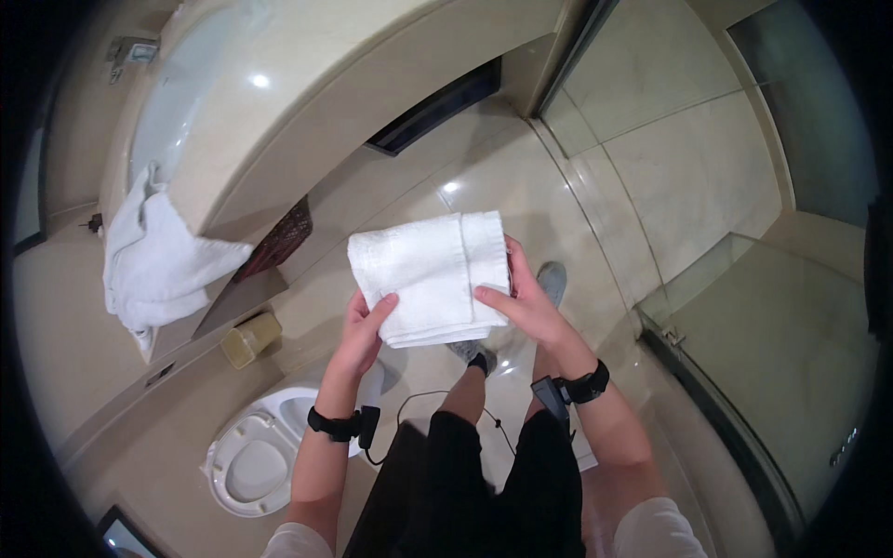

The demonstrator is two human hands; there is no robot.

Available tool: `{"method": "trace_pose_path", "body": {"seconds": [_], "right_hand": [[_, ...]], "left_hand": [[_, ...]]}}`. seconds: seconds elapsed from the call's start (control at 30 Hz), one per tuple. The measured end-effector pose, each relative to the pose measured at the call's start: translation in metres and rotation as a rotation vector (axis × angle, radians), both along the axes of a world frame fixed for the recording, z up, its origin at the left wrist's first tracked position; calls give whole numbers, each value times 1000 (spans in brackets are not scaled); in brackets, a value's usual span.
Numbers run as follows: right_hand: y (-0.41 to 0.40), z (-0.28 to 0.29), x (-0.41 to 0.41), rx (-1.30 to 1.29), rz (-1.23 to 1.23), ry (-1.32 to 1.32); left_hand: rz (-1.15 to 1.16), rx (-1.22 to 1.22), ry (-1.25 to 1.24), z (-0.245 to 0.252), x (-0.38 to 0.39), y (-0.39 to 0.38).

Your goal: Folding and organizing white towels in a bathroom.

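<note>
A folded white towel (429, 272) is held up in front of me between both hands. My left hand (366, 328) grips its lower left side, thumb on top and fingers underneath. On the right side, my right hand (523, 296) holds the towel's edge the same way, with something dark red partly visible by the fingers. A second white towel (160, 265) lies crumpled over the end of the stone counter at the left, one corner sticking out past the edge.
Beside the counter (293, 91) with its basin (174, 111) are a dark red woven basket (282, 237) and a yellowish waste bin (251, 340). A toilet (254, 464) with its lid up stands lower left. At the right is a glass shower panel (760, 349). A thin cable (418, 395) hangs near my legs.
</note>
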State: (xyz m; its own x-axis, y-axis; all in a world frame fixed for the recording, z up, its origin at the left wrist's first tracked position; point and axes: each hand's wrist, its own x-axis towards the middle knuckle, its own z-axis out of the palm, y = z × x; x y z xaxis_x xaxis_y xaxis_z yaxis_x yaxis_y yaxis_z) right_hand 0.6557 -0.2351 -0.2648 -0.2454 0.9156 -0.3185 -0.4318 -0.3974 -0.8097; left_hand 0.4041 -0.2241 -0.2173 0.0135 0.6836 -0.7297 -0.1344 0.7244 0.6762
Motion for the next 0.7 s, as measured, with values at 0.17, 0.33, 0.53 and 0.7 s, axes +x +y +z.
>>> {"method": "trace_pose_path", "body": {"seconds": [0.17,0.33,0.53,0.7], "right_hand": [[27,-56,19,-3,33,-52],[56,-91,22,-39,-30,79],[85,-137,20,44,-72,73],[119,-159,16,165,-54,62]], "left_hand": [[7,44,-23,-63,25,33],[68,50,-31,-107,30,53],[104,103,-74,-148,35,83],[89,246,-43,-166,40,120]]}}
